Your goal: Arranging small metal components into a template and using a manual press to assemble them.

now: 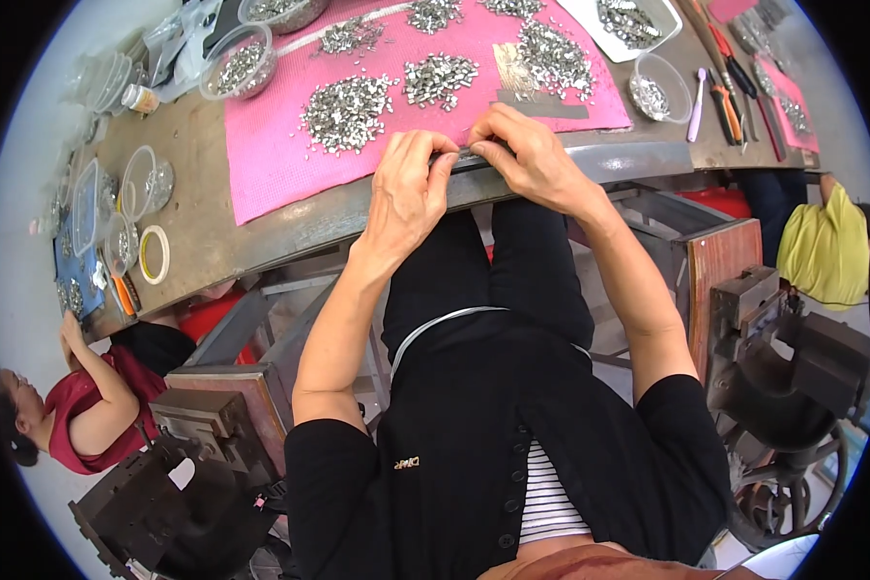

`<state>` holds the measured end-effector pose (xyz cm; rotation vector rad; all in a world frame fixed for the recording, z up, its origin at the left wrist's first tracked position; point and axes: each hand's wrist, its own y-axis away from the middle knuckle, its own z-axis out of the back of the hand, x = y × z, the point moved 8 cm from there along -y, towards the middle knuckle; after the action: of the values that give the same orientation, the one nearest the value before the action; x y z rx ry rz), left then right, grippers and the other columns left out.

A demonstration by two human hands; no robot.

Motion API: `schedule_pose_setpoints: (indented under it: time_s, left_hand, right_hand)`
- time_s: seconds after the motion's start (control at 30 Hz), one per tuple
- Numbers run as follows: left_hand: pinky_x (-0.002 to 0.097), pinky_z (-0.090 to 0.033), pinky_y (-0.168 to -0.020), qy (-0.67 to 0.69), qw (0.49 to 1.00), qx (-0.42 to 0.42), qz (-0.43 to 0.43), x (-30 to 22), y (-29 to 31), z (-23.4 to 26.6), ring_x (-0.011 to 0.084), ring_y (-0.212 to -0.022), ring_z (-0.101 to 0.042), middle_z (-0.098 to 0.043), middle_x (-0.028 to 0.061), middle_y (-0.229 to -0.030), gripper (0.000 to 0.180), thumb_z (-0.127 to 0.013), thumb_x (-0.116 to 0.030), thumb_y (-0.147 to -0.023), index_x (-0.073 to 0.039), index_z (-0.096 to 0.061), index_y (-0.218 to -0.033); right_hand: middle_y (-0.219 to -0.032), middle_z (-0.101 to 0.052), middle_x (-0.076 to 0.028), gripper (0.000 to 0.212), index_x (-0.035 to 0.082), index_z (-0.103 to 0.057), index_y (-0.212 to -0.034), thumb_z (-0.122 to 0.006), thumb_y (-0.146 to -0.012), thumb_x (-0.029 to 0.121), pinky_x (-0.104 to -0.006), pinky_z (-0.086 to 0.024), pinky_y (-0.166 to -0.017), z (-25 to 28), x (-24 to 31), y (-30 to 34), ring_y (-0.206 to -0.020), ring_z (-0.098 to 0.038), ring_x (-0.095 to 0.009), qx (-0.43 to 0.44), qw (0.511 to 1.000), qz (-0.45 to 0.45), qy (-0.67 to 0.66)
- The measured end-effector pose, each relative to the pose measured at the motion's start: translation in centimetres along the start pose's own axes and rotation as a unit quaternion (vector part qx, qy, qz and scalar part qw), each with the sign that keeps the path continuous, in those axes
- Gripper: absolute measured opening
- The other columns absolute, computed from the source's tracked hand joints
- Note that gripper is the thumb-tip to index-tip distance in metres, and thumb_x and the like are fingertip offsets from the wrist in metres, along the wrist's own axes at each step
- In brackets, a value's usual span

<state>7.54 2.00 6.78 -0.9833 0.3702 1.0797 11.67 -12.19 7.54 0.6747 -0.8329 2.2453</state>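
Observation:
At the metal front edge of the workbench, my left hand [408, 186] and my right hand [529, 158] face each other, close together. Both are closed, thumb against fingers. A small dark piece [467, 158] shows between the fingertips, too hidden to name. Just beyond my hands lies a pink mat [261, 145] with heaps of small silvery metal pieces. The nearest heaps are a large metal-piece pile [346, 113] on the left and a smaller pile [439, 79] in the middle. Flat grey strips [551, 106] rest on the mat beyond my right hand.
Clear tubs of metal pieces [245, 70] stand at left, near a tape roll [154, 254]. At right are a white tray [604, 37], a round tub [681, 87] and pliers [723, 108]. People sit at both sides; machine vises [203, 425] stand below the bench.

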Motion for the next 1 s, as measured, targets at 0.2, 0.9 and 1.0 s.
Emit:
schedule_pose_setpoints:
  time_s: [0.2, 0.9, 1.0]
  left_hand:
    - [0.0419, -0.049, -0.075, 0.005, 1.000, 0.019, 0.003, -0.3, 0.1, -0.4, 0.0330, -0.083, -0.061, -0.065, 0.0128, -0.089, 0.012, -0.070, 0.000, -0.086, 0.000, -0.063, -0.095]
    - [0.0512, -0.044, -0.107, -0.038, 0.998, -0.045, -0.029, 0.1, 0.6, 1.4, 0.0312, -0.096, -0.067, -0.071, 0.0125, -0.106, 0.026, -0.068, -0.003, -0.091, -0.004, -0.068, -0.117]
    - [0.0418, -0.049, -0.093, -0.087, 0.995, -0.042, -0.008, 2.2, -2.5, 3.4, 0.0321, -0.095, -0.065, -0.070, 0.0139, -0.103, 0.021, -0.067, -0.004, -0.090, -0.005, -0.068, -0.111]
  right_hand:
    - [-0.094, -0.063, -0.013, 0.010, -0.001, -0.061, -0.097, -0.066, -0.090, 0.003, -0.0385, -0.050, -0.076, -0.4, -0.2, 0.8, -0.087, -0.062, -0.031, -0.025, 1.000, 0.010, 0.001]
    - [-0.090, -0.055, -0.011, 0.009, 0.003, -0.059, -0.092, -0.064, -0.088, 0.009, -0.0408, -0.046, -0.078, -1.1, 3.8, 0.8, -0.084, -0.057, -0.030, -0.042, 0.967, 0.129, 0.214]
    - [-0.090, -0.055, -0.009, 0.010, 0.004, -0.060, -0.092, -0.066, -0.086, 0.009, -0.0389, -0.046, -0.080, -0.7, 3.8, 1.4, -0.083, -0.058, -0.027, -0.031, 0.965, 0.147, 0.217]
